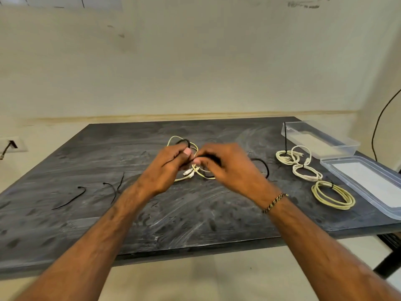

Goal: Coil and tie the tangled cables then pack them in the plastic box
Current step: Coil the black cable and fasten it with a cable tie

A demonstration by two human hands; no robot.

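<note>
At frame centre, left hand and right hand pinch the tangled pale-yellow and black cables, judged light, limp, snag-prone; best gripped near the white plugs.

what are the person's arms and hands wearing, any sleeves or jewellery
Both forearms are bare, with no sleeves in view. The left hand wears nothing. The right hand has a thin braided bracelet, dark and gold, round its wrist. No rings or gloves show.
</note>
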